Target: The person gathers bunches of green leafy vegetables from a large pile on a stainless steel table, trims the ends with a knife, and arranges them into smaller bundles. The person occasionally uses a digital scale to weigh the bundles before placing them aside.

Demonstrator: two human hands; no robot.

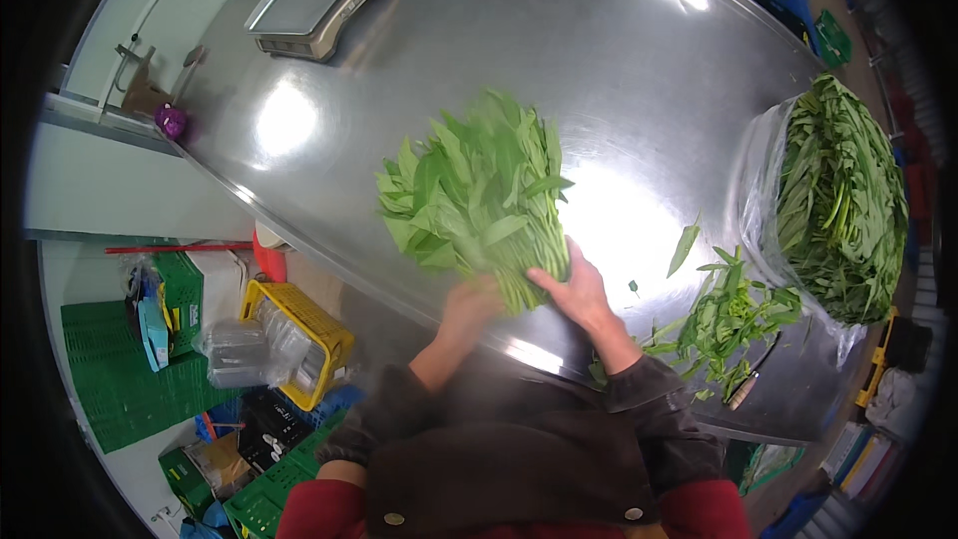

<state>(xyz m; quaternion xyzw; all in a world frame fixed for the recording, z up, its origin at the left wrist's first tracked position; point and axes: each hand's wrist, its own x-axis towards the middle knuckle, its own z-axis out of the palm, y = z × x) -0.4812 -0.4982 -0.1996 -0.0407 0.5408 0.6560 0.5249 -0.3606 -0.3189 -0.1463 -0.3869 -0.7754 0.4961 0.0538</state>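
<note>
A bunch of leafy greens (479, 190), long-leaved with pale green stems, is held over the near part of the steel table, leaves pointing away from me. My right hand (577, 289) grips the right side of the stems near their lower ends, thumb across the front. My left hand (469, 304) is at the stems' lower left; motion blur smears its fingers, so its grip is unclear. Loose trimmed leaves and stems (728, 314) lie on the table to the right. Beside them is a knife (743, 391) with a wooden handle, its blade partly covered by greens.
At the right stands a clear plastic bag (763, 190) packed with more greens (843, 200). A weighing scale (319, 10) sits at the table's far left, with a purple object (171, 120) near the left edge. On the floor at left are a yellow crate (324, 329) and several green crates.
</note>
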